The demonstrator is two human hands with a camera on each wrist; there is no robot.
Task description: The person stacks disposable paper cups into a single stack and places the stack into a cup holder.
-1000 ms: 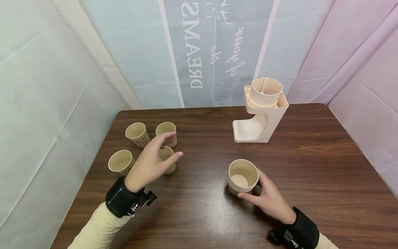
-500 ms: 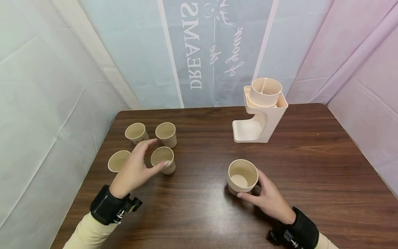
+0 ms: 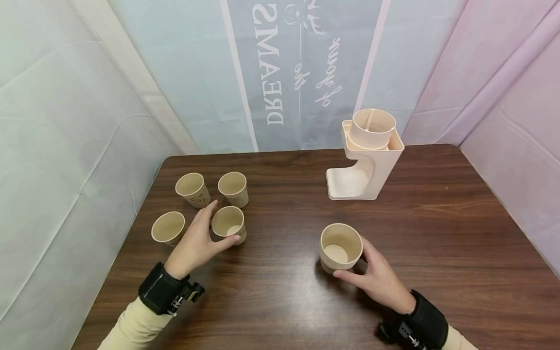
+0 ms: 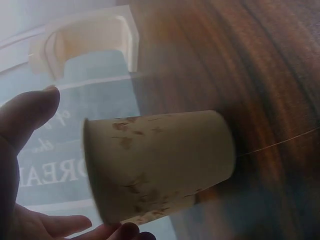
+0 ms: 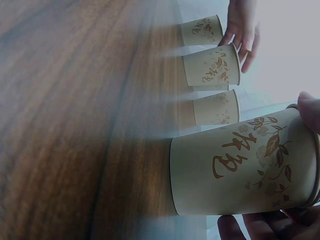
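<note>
My right hand [image 3: 382,279] grips a beige paper cup [image 5: 240,165] standing upright on the table. Thumb and fingers lie at its rim, where a second rim line shows in the right wrist view. Brown flowers and lettering decorate its side. On the left, my left hand [image 3: 194,245] is spread around another paper cup [image 3: 228,224]. In the left wrist view the thumb [image 4: 35,112] stands apart from that cup, while the fingertips are close to its rim. Three similar cups surround this hand: one at far left [image 3: 168,227], one behind it [image 3: 192,188] and one at back right [image 3: 233,187].
A cream cup dispenser or holder [image 3: 367,165] with a round container [image 3: 373,129] in its top stands at the table's back right. Brown wooden table [image 3: 280,291] lies between the hands. Fabric curtains [image 3: 315,73] hang behind and at both sides.
My left hand has drawn back to the left and down from over the cups, then settled around the nearest right-hand one. The right hand and its cup have stayed in place.
</note>
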